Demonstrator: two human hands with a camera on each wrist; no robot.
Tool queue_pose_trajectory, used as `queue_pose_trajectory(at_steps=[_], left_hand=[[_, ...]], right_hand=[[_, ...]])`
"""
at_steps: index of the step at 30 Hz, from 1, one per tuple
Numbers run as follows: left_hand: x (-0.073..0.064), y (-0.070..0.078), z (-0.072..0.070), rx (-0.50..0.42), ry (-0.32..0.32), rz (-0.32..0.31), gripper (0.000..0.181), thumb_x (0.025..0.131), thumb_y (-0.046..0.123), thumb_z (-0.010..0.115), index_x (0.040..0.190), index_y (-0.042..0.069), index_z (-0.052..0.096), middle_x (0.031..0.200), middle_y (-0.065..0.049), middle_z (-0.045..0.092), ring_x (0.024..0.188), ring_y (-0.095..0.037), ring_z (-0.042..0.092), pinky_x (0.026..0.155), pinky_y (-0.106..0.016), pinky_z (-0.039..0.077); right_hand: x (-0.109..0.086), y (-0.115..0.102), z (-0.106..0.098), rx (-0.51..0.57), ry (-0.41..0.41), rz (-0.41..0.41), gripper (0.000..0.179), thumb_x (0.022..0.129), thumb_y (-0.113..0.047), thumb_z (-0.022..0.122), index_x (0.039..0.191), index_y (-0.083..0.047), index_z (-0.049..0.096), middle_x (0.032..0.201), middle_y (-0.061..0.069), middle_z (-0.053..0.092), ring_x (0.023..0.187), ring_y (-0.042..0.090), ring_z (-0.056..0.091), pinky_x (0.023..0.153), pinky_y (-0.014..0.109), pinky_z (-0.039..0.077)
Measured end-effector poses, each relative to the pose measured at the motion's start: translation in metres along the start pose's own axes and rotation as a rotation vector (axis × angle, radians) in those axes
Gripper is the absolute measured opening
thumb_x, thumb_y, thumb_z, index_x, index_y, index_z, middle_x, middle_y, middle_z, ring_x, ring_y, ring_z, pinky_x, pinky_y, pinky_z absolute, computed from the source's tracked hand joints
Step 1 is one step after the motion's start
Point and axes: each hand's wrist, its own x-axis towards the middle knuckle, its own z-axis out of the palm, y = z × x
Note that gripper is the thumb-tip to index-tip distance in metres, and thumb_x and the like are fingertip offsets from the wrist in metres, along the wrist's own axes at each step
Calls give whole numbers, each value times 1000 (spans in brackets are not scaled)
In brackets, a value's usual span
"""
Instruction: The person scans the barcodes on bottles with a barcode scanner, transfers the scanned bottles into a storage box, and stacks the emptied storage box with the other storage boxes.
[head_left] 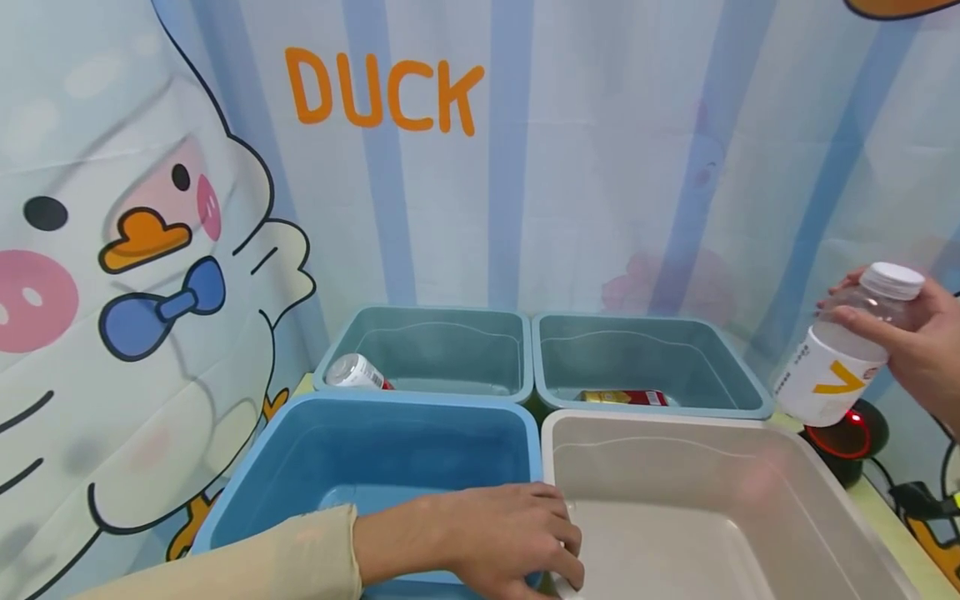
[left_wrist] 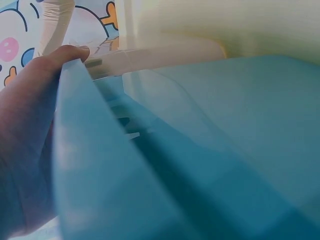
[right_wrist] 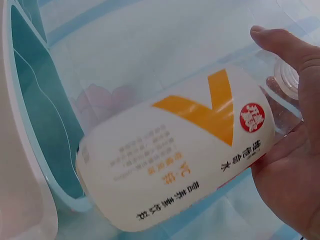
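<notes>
My right hand [head_left: 926, 337] grips a clear plastic bottle [head_left: 821, 379] by its upper part, just below the white cap. The bottle tilts, with its base toward the bins. In the right wrist view its white label shows a large orange V, a red round mark and black characters. My left hand [head_left: 510, 533] lies where the blue bin [head_left: 292, 425] and the beige bin [head_left: 652, 425] meet, its fingers curled over the rim on the beige side. The left wrist view has this hand beside a blue wall [left_wrist: 95, 150], digits over its top edge.
Two teal bins stand behind; the left one [head_left: 435, 312] holds a white can [head_left: 354, 372], the right one [head_left: 630, 321] a yellow and red package [head_left: 626, 398]. A black device [head_left: 851, 437] with a red light ring and cables sits at right. A duck-printed curtain [head_left: 570, 167] hangs behind.
</notes>
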Motion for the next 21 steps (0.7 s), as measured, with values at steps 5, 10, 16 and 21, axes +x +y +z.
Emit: queue_pose_trajectory(at_steps=[5, 10, 16, 21], left_hand=[[-1, 1, -1, 11, -1, 1, 40, 104, 52, 56, 135, 31, 69, 129, 19, 65, 118, 5, 52, 115, -20, 28], [-1, 1, -1, 6, -7, -5, 41, 103, 52, 56, 136, 31, 69, 130, 19, 65, 119, 5, 52, 116, -22, 28], [0, 0, 1, -5, -18, -8, 40, 104, 52, 57, 136, 31, 68, 131, 19, 64, 121, 4, 52, 116, -21, 28], [1, 0, 1, 3, -27, -6, 40, 104, 51, 57, 137, 32, 68, 132, 19, 63, 122, 4, 51, 116, -21, 27]], right_hand=[[-2, 17, -11, -65, 22, -11, 50, 102, 5, 60, 145, -17, 48, 128, -8, 60, 109, 2, 62, 84, 7, 44], [-5, 37, -23, 69, 27, -48, 39, 104, 7, 53, 137, -13, 52, 122, -7, 64, 102, 3, 65, 81, 10, 48], [-13, 58, -30, 339, 42, -22, 28, 105, 7, 49, 128, -8, 54, 116, -1, 65, 98, 8, 68, 80, 13, 52], [-17, 68, -33, 315, 93, 52, 21, 104, 3, 57, 121, -8, 56, 109, -4, 68, 93, 7, 69, 78, 13, 51]])
